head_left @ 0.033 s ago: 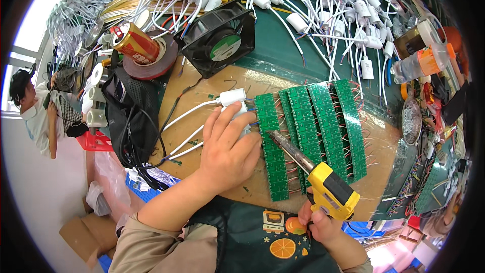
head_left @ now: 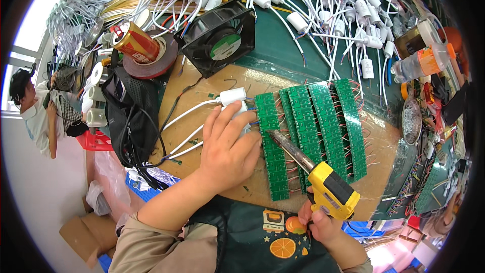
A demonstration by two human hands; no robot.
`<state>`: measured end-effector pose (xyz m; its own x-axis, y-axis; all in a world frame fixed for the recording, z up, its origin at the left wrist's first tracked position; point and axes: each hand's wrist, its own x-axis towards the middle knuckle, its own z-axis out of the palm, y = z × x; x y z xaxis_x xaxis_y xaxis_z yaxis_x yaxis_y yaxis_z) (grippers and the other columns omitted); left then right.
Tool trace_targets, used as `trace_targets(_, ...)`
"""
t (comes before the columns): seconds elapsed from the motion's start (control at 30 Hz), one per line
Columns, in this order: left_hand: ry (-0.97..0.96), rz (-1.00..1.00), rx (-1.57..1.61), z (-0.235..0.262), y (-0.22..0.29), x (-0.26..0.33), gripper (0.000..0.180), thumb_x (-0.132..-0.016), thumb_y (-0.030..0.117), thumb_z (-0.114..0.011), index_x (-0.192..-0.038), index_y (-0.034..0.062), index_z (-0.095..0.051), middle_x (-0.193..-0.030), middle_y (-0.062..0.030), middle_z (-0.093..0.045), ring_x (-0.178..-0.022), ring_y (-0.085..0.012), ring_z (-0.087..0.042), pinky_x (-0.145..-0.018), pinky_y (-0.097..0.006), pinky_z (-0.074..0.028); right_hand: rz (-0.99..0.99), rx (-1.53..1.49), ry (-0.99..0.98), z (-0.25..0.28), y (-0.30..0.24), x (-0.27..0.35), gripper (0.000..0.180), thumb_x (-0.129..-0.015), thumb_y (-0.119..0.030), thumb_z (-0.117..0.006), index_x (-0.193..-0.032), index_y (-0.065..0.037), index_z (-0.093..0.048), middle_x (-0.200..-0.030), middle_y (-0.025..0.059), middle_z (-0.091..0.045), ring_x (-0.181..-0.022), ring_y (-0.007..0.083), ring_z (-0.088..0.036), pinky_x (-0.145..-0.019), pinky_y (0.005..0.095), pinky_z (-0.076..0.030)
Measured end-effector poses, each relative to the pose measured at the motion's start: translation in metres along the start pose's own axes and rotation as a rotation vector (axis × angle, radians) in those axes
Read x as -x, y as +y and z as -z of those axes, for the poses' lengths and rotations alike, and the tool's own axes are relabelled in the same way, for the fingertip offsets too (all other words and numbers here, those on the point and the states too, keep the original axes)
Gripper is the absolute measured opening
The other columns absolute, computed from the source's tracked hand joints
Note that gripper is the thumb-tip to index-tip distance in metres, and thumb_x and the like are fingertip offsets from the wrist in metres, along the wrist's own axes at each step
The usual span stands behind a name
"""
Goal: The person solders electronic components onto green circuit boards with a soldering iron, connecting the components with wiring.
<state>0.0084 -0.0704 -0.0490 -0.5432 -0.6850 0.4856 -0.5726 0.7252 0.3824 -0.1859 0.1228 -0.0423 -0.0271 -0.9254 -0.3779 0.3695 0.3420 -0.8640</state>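
Head view: brown work board (head_left: 388,136) lies under your left hand (head_left: 227,151), ahead of your right hand (head_left: 323,227). Row of green circuit boards (head_left: 328,121) sits just right of your left hand, ahead of your right. Black fan (head_left: 218,38) is beyond your left fingertips, apart from them. Yellow-black soldering gun (head_left: 333,192): your right fingers wrap its handle; tip at the leftmost board (head_left: 274,156), contact unclear. Upper white cylinder (head_left: 233,97) is just past your left fingertips; lower white cylinder (head_left: 242,108) is under them, can't tell if clenched or only pressed.
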Motion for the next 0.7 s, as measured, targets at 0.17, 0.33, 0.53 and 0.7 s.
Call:
trace_targets(0.17, 0.012, 0.004, -0.002, -0.0019, -0.0010, -0.0001, 0.018, -0.066, 0.003, -0.071, -0.082, 0.0077, -0.064, -0.110, -0.0107, -0.062, -0.116, -0.0361, -0.052, -0.099, -0.050, -0.038, -0.007, -0.030, 0.011, -0.0028, -0.0011, -0.0012, 0.061, -0.086, -0.032, -0.067, -0.131, 0.000, -0.040, -0.067, 0.0075, -0.051, -0.057, 0.0164, -0.049, -0.054, 0.0301, -0.043)
trace_targets(0.33, 0.025, 0.008, 0.027, -0.0081, -0.0002, -0.0025, 0.017, -0.065, 0.001, -0.070, -0.079, 0.0069, -0.061, -0.109, -0.0099, -0.061, -0.115, -0.0364, -0.052, -0.098, -0.050, -0.038, -0.024, -0.023, 0.002, 0.0016, -0.0003, -0.0005, 0.060, -0.085, -0.031, -0.068, -0.129, -0.001, -0.041, -0.068, 0.0072, -0.050, -0.057, 0.0160, -0.049, -0.054, 0.0301, -0.043)
trace_targets(0.53, 0.037, 0.017, 0.034, -0.0076, -0.0039, 0.0009, 0.018, -0.063, 0.000, -0.069, -0.078, 0.0069, -0.060, -0.109, -0.0095, -0.061, -0.115, -0.0365, -0.052, -0.098, -0.050, -0.038, -0.068, -0.004, 0.003, -0.0036, -0.0021, -0.0009, 0.054, -0.084, -0.030, -0.068, -0.122, 0.000, -0.043, -0.067, 0.0064, -0.050, -0.059, 0.0155, -0.049, -0.054, 0.0302, -0.043)
trace_targets(0.7, 0.038, 0.018, 0.037, -0.0083, -0.0028, -0.0008, 0.019, -0.063, 0.000, -0.068, -0.077, 0.0070, -0.059, -0.108, -0.0094, -0.061, -0.115, -0.0365, -0.052, -0.097, -0.051, -0.039, -0.072, 0.006, 0.013, -0.0025, -0.0004, -0.0002, 0.050, -0.085, -0.030, -0.067, -0.117, 0.000, -0.044, -0.068, 0.0067, -0.049, -0.060, 0.0153, -0.049, -0.055, 0.0301, -0.044)
